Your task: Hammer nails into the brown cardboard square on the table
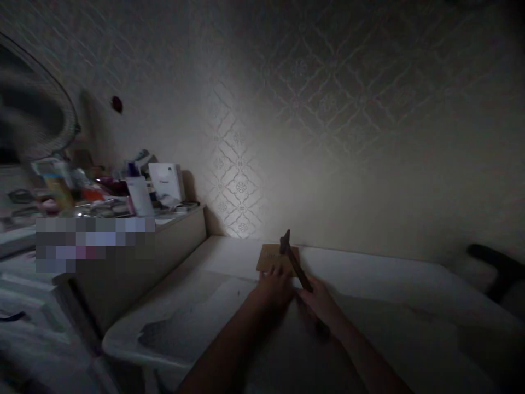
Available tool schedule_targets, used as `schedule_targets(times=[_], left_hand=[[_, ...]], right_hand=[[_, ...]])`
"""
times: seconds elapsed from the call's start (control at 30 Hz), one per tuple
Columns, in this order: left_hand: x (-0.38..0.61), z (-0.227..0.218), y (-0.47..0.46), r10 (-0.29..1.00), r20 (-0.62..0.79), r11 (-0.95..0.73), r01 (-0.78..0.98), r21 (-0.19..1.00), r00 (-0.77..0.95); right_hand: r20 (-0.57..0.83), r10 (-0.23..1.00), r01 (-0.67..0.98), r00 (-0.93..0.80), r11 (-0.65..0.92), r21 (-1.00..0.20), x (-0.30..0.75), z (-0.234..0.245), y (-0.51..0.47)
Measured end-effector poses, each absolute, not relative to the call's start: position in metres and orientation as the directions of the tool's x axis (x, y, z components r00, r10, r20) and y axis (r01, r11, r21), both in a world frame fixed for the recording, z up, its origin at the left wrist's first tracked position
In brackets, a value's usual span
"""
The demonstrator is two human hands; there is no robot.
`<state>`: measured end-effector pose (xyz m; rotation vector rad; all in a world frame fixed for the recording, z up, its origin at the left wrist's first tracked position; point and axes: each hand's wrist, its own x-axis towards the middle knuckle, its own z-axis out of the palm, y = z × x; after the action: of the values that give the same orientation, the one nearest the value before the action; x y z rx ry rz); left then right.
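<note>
A small brown wooden block point(271, 258) lies on a pale table point(381, 279) near the patterned wall. My left hand point(275, 288) rests on the block's near edge with its fingers pressed down on it. Just to its right, my right hand point(319, 300) is closed round the handle of a small hammer point(292, 257). The hammer's dark head is raised over the block's far right corner. The room is very dim, so fine detail on the block is lost.
A lower shelf point(180, 230) to the left carries boxes, bottles and clutter. A fan guard point(41, 115) fills the upper left. A dark chair part point(498, 268) sits beyond the table's right end.
</note>
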<state>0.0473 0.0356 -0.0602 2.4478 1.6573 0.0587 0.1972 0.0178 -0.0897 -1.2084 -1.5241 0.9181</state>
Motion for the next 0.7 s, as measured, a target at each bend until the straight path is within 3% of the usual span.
schedule_targets(times=[0.3, 0.47, 0.7], left_hand=[[0.047, -0.0611, 0.0357, 0.926, -0.066, -0.356, 0.919, 0.168, 0.371], [0.0477, -0.061, 0.0359, 0.923, -0.078, -0.365, 0.921, 0.134, 0.377], [0.0474, -0.0587, 0.0338, 0.918, -0.078, -0.378, 0.919, 0.115, 0.388]], right_hand=[[0.173, 0.982, 0.254, -0.074, 0.186, -0.949, 0.1974, -0.0913, 0.0166], [0.232, 0.971, 0.275, -0.064, 0.241, -0.931, 0.1961, -0.0885, 0.0159], [0.211, 0.975, 0.312, -0.075, 0.224, -0.923, 0.1973, -0.0897, 0.0153]])
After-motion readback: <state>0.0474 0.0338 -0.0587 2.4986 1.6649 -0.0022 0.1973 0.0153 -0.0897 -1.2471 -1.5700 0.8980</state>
